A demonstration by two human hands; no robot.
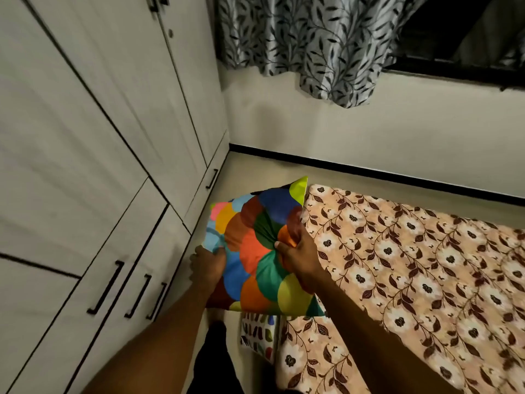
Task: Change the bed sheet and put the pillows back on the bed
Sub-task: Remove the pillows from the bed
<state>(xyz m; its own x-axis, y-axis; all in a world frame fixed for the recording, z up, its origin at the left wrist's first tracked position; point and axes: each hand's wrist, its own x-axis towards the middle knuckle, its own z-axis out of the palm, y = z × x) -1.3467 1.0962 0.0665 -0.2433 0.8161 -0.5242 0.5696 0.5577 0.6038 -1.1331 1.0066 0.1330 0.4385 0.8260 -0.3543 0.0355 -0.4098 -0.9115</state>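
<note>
A pillow with a cover of bright multicoloured circles hangs in the air at the left end of the bed. My left hand grips its lower left edge. My right hand bunches the cover near its middle right. The bed lies to the right, covered by a peach sheet with brown leaves and white flowers. The pillow's right corner overlaps the sheet's near left corner.
White wardrobe doors and drawers with black handles fill the left. A white patterned cloth or second pillow shows under the held pillow, beside the bed. A leaf-print curtain hangs over a dark window. A narrow floor strip runs between wardrobe and bed.
</note>
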